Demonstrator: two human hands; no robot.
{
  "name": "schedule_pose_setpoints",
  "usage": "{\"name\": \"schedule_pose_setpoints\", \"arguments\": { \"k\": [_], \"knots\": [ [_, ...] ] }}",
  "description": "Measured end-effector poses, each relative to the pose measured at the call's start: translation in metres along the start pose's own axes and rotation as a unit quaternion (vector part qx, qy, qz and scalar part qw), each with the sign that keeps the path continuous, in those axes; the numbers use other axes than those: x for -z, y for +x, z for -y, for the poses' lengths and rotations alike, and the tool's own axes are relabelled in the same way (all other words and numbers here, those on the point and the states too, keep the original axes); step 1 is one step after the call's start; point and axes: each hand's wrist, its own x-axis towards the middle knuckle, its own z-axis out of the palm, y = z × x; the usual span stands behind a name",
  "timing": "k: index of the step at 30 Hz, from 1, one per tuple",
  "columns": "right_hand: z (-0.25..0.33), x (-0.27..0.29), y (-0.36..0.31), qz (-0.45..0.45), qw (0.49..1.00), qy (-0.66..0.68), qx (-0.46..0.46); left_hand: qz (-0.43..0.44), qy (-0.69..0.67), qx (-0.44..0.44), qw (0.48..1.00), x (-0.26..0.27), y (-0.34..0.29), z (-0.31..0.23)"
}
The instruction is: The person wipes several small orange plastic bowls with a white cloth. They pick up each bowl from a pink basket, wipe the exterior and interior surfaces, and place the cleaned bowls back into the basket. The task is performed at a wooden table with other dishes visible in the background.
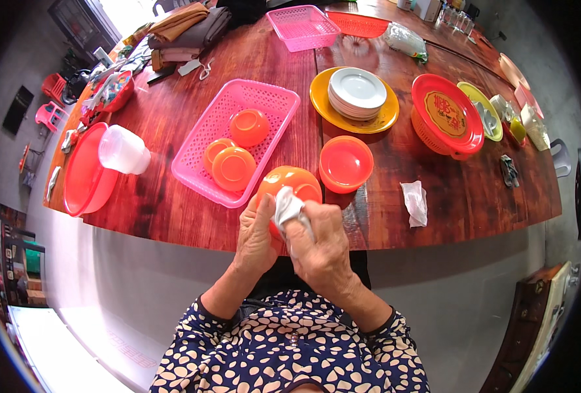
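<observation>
An orange bowl [282, 178], its base turned up toward me, is gripped by my left hand [256, 239] at the table's near edge. My right hand [323, 245] is closed on a white cloth [289, 208], which it presses against the bowl's outside. Part of the bowl is hidden behind my fingers and the cloth. Just beyond, to the right, another orange bowl [346, 164] stands upright with its inside showing. Left of my hands a pink perforated basket [195, 154] carries several orange bowls, among them an upside-down bowl [233, 169].
White plates [358, 88] are stacked on a yellow tray [321, 98]. Right of them stands a red lidded basket [449, 111]; a crumpled white tissue [414, 204] lies nearer. At left, a red basin [87, 180] and a translucent plastic container [123, 150] sit by the edge. Another pink basket [303, 40] stands far back.
</observation>
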Motion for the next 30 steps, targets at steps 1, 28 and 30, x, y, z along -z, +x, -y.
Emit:
{"name": "schedule_pose_setpoints", "arguments": {
  "k": [1, 28, 30],
  "knots": [
    [0.002, 0.0, -0.004, 0.006, 1.0, 0.014, 0.003, 0.006, -0.039, 0.01, 0.999, -0.002, 0.0, -0.004],
    [-0.01, 0.016, -0.015, -0.096, 0.982, 0.136, -0.09, 0.018, -0.007, -0.014, 1.0, -0.024, -0.007, 0.001],
    [0.001, 0.017, -0.009, -0.112, 0.986, 0.12, -0.039, 0.058, -0.052, -0.006, 0.997, -0.009, -0.004, 0.005]
  ]
}}
